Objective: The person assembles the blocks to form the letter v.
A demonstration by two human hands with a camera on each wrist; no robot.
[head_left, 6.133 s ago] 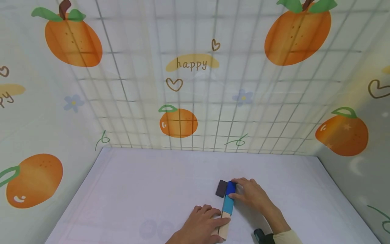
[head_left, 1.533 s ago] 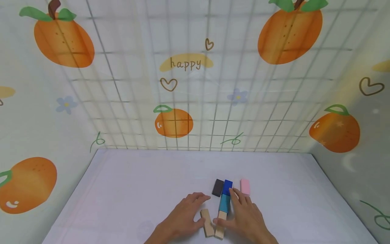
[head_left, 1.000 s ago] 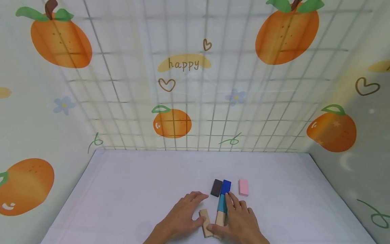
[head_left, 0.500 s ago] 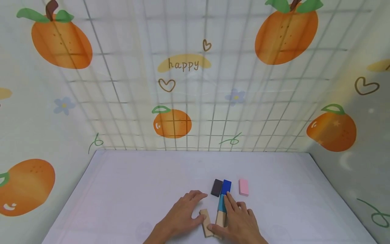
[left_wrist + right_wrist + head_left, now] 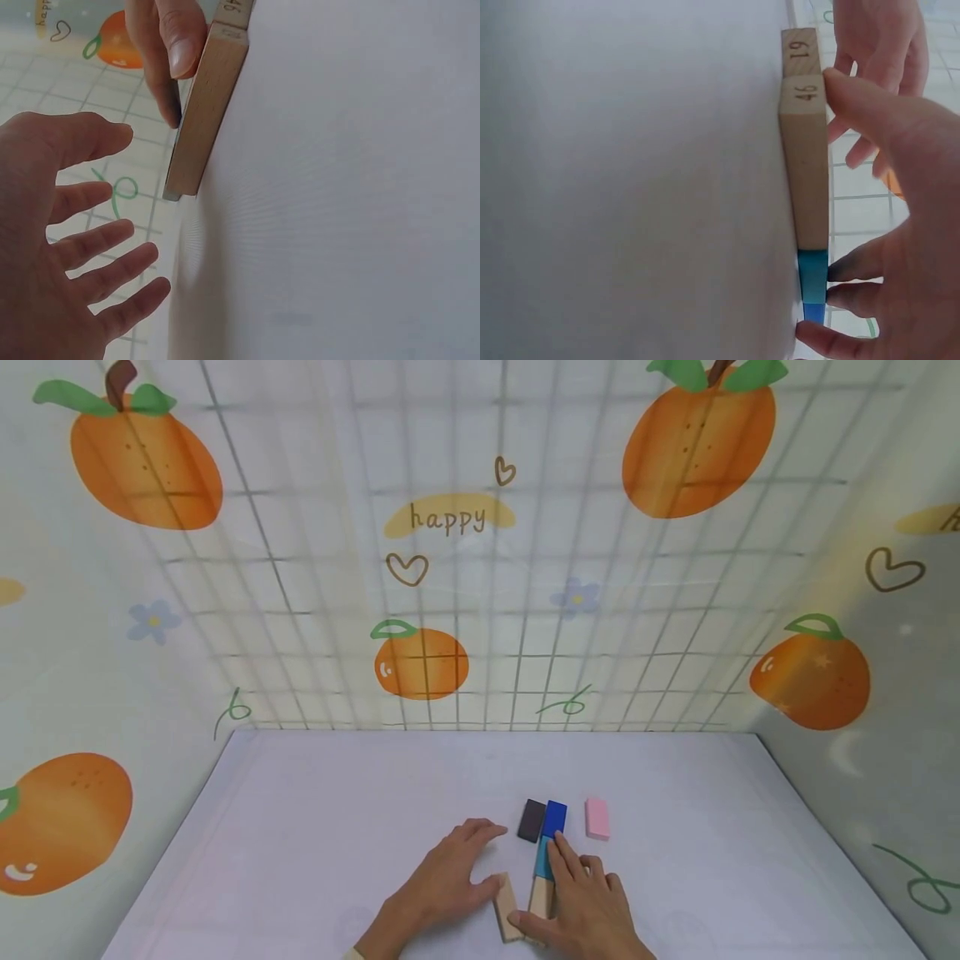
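Observation:
My left hand [image 5: 442, 878] hovers with spread fingers, its thumb close to a slanting plain wooden block [image 5: 506, 906]; in the left wrist view that thumb is apart from the block. My right hand [image 5: 588, 906] lies over a row made of a second wooden block [image 5: 542, 895], a light blue block [image 5: 543, 858] and a dark blue block [image 5: 555, 818]. Its extended fingers touch the blue blocks, while the thumb rests where the two wooden blocks nearly meet. The right wrist view shows their ends numbered 19 [image 5: 800, 51] and 46 [image 5: 805, 93].
A black block [image 5: 532, 821] lies against the dark blue block's left side. To the right lies a pink block [image 5: 597, 818], apart from the row. The white tabletop [image 5: 345, 810] is enclosed by patterned cloth walls [image 5: 450, 610] at back and sides.
The left wooden block has swung out from beside the row, and my left hand has come off the wood. My right hand has slid nearer along the row, uncovering the pink block.

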